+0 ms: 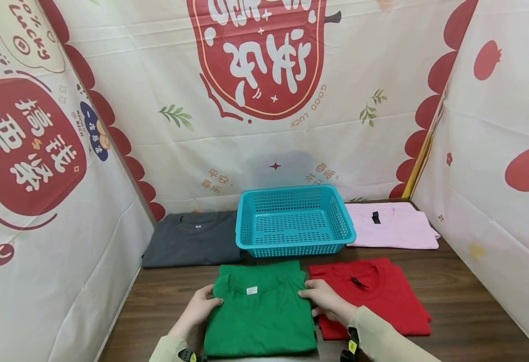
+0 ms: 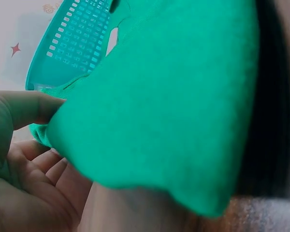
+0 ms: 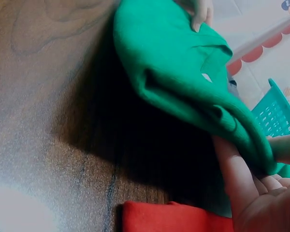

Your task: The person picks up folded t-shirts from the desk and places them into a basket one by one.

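A folded green T-shirt [image 1: 261,322] with a white neck label hangs between my two hands at the front of the table. My left hand [image 1: 203,304] pinches its left edge near the collar, thumb above and fingers beneath, as the left wrist view shows. On the opposite edge my right hand [image 1: 325,299] grips the cloth the same way, with fingers under the fold. In the right wrist view the shirt [image 3: 183,72] is raised and casts a dark shadow on the wood. A folded red T-shirt [image 1: 382,301] lies just right of it, partly behind my right hand.
Behind the green shirt stands a turquoise plastic basket [image 1: 295,250] with nothing in it. A folded dark grey T-shirt [image 1: 192,246] lies left of the basket, a pink one [image 1: 391,231] right of it. Printed cloth walls [image 1: 155,166] enclose the wooden table [image 1: 463,301] on three sides.
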Demonstrator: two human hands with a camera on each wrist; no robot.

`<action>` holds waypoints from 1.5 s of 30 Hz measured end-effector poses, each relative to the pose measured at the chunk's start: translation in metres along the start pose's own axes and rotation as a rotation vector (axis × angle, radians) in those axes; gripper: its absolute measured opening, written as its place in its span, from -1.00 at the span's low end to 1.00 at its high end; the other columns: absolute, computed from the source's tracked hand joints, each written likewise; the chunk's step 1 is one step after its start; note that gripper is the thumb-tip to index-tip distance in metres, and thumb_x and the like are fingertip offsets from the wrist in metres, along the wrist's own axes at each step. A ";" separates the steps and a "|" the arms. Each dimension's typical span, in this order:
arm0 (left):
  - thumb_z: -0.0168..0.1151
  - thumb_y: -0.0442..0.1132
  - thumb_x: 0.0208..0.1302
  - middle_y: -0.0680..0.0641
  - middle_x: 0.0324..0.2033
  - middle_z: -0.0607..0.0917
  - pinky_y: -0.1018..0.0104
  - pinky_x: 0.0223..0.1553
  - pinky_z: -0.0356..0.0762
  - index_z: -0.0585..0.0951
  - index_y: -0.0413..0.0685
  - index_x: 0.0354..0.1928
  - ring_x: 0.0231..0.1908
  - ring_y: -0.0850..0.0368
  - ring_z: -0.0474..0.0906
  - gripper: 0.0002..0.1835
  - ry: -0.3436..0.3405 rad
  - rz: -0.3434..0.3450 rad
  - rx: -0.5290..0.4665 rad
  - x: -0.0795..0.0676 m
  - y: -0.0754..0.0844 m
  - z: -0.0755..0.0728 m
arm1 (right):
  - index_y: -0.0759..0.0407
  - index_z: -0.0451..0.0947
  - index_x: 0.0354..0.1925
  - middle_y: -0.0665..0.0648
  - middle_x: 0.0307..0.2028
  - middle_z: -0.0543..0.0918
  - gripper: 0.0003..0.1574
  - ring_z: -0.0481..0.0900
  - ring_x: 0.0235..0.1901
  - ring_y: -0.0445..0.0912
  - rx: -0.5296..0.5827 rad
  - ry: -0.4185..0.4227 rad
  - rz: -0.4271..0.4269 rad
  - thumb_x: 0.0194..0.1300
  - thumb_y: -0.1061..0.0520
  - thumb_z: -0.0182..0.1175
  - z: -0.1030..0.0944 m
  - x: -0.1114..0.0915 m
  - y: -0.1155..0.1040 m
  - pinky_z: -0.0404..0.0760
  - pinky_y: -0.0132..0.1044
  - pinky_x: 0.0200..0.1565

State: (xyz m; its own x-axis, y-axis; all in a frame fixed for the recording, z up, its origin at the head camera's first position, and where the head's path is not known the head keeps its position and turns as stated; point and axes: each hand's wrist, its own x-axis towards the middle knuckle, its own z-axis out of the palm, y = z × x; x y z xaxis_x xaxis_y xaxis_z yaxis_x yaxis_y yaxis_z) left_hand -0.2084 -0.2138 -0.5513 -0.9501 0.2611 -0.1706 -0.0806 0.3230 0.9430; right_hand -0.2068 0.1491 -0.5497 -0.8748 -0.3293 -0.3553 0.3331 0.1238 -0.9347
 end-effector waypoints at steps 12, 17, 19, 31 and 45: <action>0.16 -0.37 0.28 -0.31 -0.03 0.63 0.10 -0.17 0.61 0.37 -0.51 0.24 -0.12 -0.07 0.63 -0.48 0.003 0.008 0.028 -0.006 0.018 -0.002 | 0.67 0.11 0.30 0.26 0.00 0.59 -0.27 0.69 -0.38 -0.03 -0.028 0.032 -0.057 0.38 0.22 0.12 0.005 -0.011 -0.007 0.64 -0.22 -0.53; 0.14 -0.37 0.29 -0.32 0.02 0.61 0.10 -0.15 0.61 0.34 -0.50 0.27 -0.08 -0.07 0.62 -0.46 -0.010 0.006 -0.016 -0.008 0.021 -0.003 | 0.71 0.03 0.31 0.40 0.10 0.51 -0.20 0.70 -0.36 -0.01 -0.012 0.021 -0.079 0.37 0.22 0.12 0.006 -0.015 -0.012 0.66 -0.17 -0.49; 0.13 -0.38 0.30 -0.33 0.04 0.60 0.10 -0.14 0.61 0.32 -0.51 0.28 -0.07 -0.07 0.62 -0.46 -0.013 0.004 -0.027 -0.010 0.023 -0.003 | 0.72 0.00 0.32 0.44 0.14 0.46 -0.18 0.70 -0.36 -0.01 -0.014 0.020 -0.082 0.37 0.22 0.13 0.006 -0.017 -0.014 0.66 -0.18 -0.49; 0.16 -0.34 0.31 -0.37 0.06 0.57 0.07 -0.14 0.61 0.29 -0.53 0.29 -0.05 -0.11 0.61 -0.42 0.026 -0.013 0.023 -0.021 0.039 -0.005 | 0.71 0.00 0.32 0.33 0.01 0.60 -0.18 0.71 -0.33 -0.01 -0.003 -0.039 -0.106 0.39 0.18 0.11 0.007 -0.030 -0.030 0.65 -0.23 -0.51; 0.19 -0.33 0.27 -0.37 0.10 0.55 0.13 -0.12 0.61 0.31 -0.49 0.30 -0.03 -0.08 0.61 -0.40 0.027 0.043 0.026 -0.029 0.061 -0.010 | 0.55 0.33 0.15 0.19 -0.22 0.70 -0.47 0.72 -0.38 -0.01 0.013 -0.082 -0.174 0.41 0.16 0.11 0.007 -0.041 -0.045 0.65 -0.24 -0.51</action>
State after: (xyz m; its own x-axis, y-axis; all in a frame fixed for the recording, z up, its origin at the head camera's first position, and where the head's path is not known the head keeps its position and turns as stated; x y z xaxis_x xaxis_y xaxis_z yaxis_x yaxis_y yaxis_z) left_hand -0.1888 -0.2107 -0.4864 -0.9603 0.2509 -0.1216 -0.0317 0.3351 0.9417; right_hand -0.1836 0.1500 -0.4933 -0.8882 -0.4200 -0.1866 0.1843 0.0464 -0.9818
